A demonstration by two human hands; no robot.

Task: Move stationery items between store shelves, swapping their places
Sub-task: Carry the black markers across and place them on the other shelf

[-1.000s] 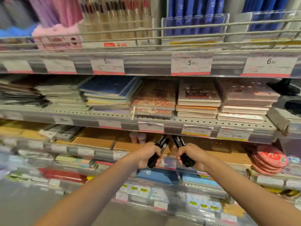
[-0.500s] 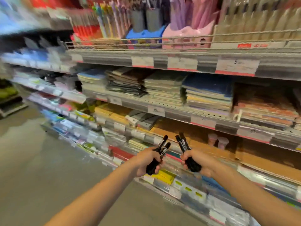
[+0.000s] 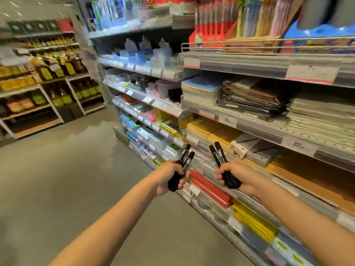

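Observation:
My left hand (image 3: 166,176) is closed around two black markers (image 3: 185,157) whose capped ends point up and to the right. My right hand (image 3: 235,177) grips two more black markers (image 3: 218,153), tips tilted up and to the left. Both hands are held out in front of me, about level, in front of the lower stationery shelves (image 3: 249,127). The two pairs of markers are apart and do not touch.
Stacks of notebooks (image 3: 253,98) fill the shelf at right. Pen displays (image 3: 215,22) stand on the top shelf. Red and yellow folders (image 3: 211,187) sit low down. The grey aisle floor (image 3: 67,179) opens to the left. A food shelf (image 3: 38,83) stands far left.
The view has swung left along the aisle, so the shelves now run off to the right and the floor and far food shelf appear. Both hands keep their grip on the markers.

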